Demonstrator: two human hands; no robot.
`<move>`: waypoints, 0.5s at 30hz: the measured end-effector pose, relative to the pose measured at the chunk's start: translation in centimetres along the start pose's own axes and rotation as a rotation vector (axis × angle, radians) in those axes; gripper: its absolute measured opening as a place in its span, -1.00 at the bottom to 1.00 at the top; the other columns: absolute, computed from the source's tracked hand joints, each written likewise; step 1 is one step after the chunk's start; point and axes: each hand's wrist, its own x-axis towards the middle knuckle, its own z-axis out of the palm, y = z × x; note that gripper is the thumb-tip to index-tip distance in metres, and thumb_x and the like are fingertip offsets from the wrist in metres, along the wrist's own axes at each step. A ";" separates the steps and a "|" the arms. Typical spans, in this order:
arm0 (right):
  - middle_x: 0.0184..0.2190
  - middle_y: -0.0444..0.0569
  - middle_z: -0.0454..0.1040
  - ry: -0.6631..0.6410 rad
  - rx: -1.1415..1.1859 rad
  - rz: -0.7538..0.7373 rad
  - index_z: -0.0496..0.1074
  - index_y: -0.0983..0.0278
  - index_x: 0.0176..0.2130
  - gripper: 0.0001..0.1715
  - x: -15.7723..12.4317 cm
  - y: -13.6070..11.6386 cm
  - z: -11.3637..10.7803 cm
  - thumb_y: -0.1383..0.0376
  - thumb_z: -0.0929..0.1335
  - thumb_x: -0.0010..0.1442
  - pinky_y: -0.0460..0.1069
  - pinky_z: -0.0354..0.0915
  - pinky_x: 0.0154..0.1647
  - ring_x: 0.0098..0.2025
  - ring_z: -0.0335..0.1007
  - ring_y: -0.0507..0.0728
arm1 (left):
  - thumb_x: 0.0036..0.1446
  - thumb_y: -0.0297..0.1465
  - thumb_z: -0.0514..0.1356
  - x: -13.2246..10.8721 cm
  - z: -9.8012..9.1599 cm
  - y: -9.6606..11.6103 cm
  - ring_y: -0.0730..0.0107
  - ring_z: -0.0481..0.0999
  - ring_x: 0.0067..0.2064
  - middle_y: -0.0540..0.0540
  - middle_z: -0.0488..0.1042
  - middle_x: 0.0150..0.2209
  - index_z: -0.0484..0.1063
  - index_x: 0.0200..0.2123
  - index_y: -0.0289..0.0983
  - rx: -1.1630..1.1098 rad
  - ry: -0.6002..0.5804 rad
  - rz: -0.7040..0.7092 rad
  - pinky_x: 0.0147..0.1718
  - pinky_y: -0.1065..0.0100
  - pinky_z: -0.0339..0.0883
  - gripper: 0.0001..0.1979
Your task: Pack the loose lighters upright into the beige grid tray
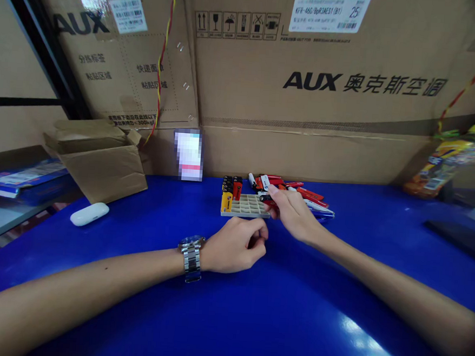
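In the head view, my right hand point(294, 212) pinches a dark red lighter point(265, 199) by its body, the black top pointing left over the tray. A pale gridded tray point(245, 214) sits on the blue table. Yellow lighters point(226, 200) and red lighters point(237, 189) stand upright in its left compartments; the compartments to the right show bare. Loose lighters point(311, 195), red, white and blue, lie in a pile behind and right of the tray, partly hidden by my right hand. My left hand point(233, 245) rests before the tray, fingers curled in, with nothing visible in them.
A white earbud case point(89, 214) and an open cardboard box point(103, 168) are on the left. A phone with a blurred screen point(189, 155) leans against the large carton point(243, 102) behind. On the right are a drink bottle point(445, 165) and a dark flat object point(459, 239).
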 end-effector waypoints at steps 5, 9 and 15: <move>-0.47 -0.01 0.44 0.025 -0.446 -0.155 0.31 0.26 -0.44 -0.60 3.0 0.9 -1.8 0.11 0.15 0.29 -0.04 0.09 -0.42 -0.43 0.31 0.11 | 0.00 -0.56 0.08 0.0 0.0 -0.1 0.57 0.22 -0.58 0.07 0.31 -0.58 0.31 -0.39 -0.30 0.004 -0.012 0.012 -0.56 0.48 0.11 -0.91; -0.29 0.10 0.51 -0.066 -0.635 -0.090 0.37 0.31 -0.26 -0.78 6.7 2.8 -1.2 0.32 0.18 0.24 -0.01 0.18 -0.29 -0.26 0.40 0.18 | 0.00 -0.57 0.08 -0.1 0.1 -0.2 0.57 0.22 -0.58 0.08 0.30 -0.58 0.31 -0.38 -0.30 0.031 -0.027 0.029 -0.56 0.48 0.10 -0.90; -0.32 0.09 0.53 -0.166 -0.839 -0.079 0.43 0.32 -0.25 -0.73 9.9 2.5 0.5 0.44 0.19 0.13 -0.03 0.22 -0.30 -0.32 0.42 0.14 | 0.00 -0.59 0.08 -0.2 0.0 -0.1 0.56 0.23 -0.58 0.07 0.32 -0.57 0.33 -0.38 -0.31 0.076 -0.049 0.056 -0.54 0.47 0.11 -0.89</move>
